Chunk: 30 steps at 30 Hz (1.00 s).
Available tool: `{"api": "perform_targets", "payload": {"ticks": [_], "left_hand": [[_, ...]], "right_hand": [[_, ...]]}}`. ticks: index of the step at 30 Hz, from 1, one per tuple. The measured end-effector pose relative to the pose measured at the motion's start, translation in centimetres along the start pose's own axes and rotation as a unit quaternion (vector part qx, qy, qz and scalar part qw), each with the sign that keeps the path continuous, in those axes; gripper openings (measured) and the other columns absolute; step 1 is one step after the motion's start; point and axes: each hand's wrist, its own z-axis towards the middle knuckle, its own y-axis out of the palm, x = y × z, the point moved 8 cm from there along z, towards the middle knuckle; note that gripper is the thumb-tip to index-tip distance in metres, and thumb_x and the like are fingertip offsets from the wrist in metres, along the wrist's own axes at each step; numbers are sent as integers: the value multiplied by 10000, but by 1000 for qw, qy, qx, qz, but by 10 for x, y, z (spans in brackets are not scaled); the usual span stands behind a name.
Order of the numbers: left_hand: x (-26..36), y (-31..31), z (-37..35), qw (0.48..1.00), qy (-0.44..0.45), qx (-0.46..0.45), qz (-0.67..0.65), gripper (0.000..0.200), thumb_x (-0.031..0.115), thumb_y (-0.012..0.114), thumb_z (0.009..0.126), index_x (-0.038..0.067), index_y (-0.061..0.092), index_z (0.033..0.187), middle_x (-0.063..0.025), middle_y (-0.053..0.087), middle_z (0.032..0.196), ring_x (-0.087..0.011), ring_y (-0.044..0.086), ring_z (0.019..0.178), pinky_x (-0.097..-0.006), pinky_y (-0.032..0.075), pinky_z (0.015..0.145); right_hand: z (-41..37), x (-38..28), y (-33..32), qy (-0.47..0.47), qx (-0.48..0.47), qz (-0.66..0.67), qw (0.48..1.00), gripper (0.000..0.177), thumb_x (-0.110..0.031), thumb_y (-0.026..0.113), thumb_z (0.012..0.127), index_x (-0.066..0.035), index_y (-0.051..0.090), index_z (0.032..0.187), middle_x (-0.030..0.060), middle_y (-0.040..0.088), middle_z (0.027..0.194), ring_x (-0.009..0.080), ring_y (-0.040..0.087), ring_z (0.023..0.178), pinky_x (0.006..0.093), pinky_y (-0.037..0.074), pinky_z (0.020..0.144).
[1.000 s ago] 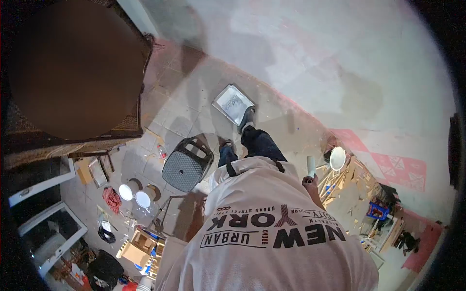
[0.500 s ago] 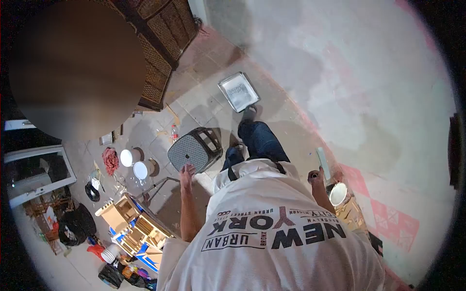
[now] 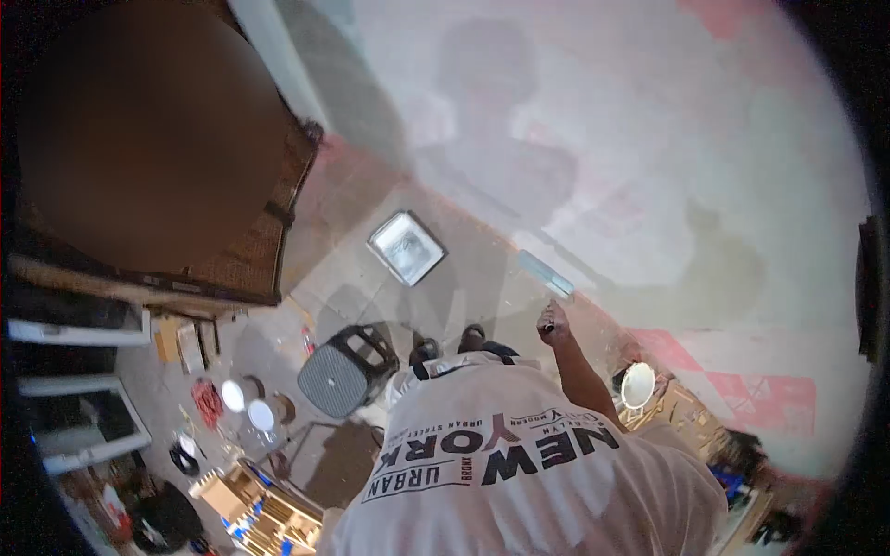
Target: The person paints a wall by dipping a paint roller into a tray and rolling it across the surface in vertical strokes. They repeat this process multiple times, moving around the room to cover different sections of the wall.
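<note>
My right hand (image 3: 553, 322) is raised in front of me, shut on the handle of a paint roller (image 3: 547, 275). The roller's pale sleeve lies against the lower part of the whitish wall (image 3: 649, 139). My left hand is out of sight, hidden by my white printed shirt (image 3: 519, 463). A metal paint tray (image 3: 406, 246) lies on the floor by the wall, to the left of the roller. My feet (image 3: 450, 345) stand just behind it.
A dark plastic stool (image 3: 348, 371) stands at my left. Two white buckets (image 3: 247, 406) and a red rag (image 3: 206, 400) sit further left. A wicker cabinet (image 3: 250, 264) fills the left corner. A white pail (image 3: 638, 385) and wood scraps (image 3: 269, 514) lie around.
My right hand has risen from hip height and swung the roller up to the wall. My left hand, seen near the stool half a second ago, has dropped out of view.
</note>
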Motion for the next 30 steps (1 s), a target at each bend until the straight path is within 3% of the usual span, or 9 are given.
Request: {"api": "perform_targets", "payload": {"ticks": [8, 10, 12, 17, 19, 20, 26, 27, 30], "left_hand": [[155, 81, 73, 950, 243, -151, -123, 324, 338, 616, 993, 25, 692, 961, -87, 735, 953, -201, 679, 762, -278, 496, 601], [188, 85, 90, 949, 272, -124, -97, 329, 345, 622, 989, 25, 701, 969, -92, 737, 943, -200, 677, 743, -279, 496, 590], [242, 98, 81, 961, 274, -35, 7, 343, 358, 627, 984, 27, 712, 1014, -99, 737, 940, -194, 673, 729, -287, 498, 587], [277, 135, 140, 970, 166, -147, 99, 343, 370, 709, 884, 82, 722, 1070, -96, 720, 997, -242, 688, 889, -398, 530, 734], [286, 199, 136, 931, 49, -357, 52, 321, 343, 728, 840, 104, 727, 1053, -97, 713, 999, -254, 685, 932, -436, 534, 778], [284, 195, 142, 946, 83, -257, 179, 302, 321, 727, 843, 98, 724, 1046, -96, 714, 993, -245, 685, 922, -421, 534, 767], [309, 328, 151, 876, 180, -258, 365, 189, 189, 719, 865, 57, 709, 1000, -89, 719, 959, -190, 685, 859, -332, 530, 698], [316, 360, 141, 864, 203, -266, 377, 171, 167, 718, 868, 51, 706, 993, -88, 720, 953, -181, 685, 848, -317, 530, 687], [327, 442, 103, 836, 250, -299, 386, 116, 101, 714, 879, 31, 698, 970, -85, 722, 936, -154, 685, 816, -272, 528, 653]], "right_hand": [[-68, -47, -88, -183, 246, -57, 950, 249, -357, 608, 1009, -132, 520, 948, -35, 379, 517, 128, 418, 390, 251, 376, 362], [-83, -54, -128, -152, 326, -51, 932, 200, -342, 600, 991, -158, 550, 932, 0, 437, 556, 165, 461, 439, 313, 399, 391], [-94, -59, -174, -132, 386, -31, 913, 229, -359, 572, 982, -164, 557, 863, 27, 476, 586, 192, 494, 492, 362, 426, 433], [-130, -55, -326, -228, 470, -11, 852, 371, -497, 596, 914, -150, 577, 785, 58, 569, 730, 252, 551, 656, 476, 467, 586], [-146, -42, -377, -318, 491, -56, 809, 414, -557, 644, 868, -149, 601, 814, 66, 617, 813, 281, 573, 729, 528, 474, 651], [-151, -29, -400, -345, 500, -57, 792, 442, -587, 668, 845, -149, 612, 828, 70, 642, 855, 295, 584, 765, 554, 477, 684], [-180, 67, -439, -261, 571, 78, 775, 516, -576, 636, 899, -83, 627, 1049, 67, 669, 858, 264, 643, 766, 439, 501, 602], [-203, 77, -399, -301, 533, 50, 789, 511, -510, 681, 907, -61, 607, 1141, 77, 663, 888, 236, 629, 735, 402, 493, 592], [-228, 115, -345, -428, 611, 156, 647, 480, -456, 747, 889, -45, 613, 1098, 76, 629, 802, 226, 568, 592, 406, 458, 525]]}}
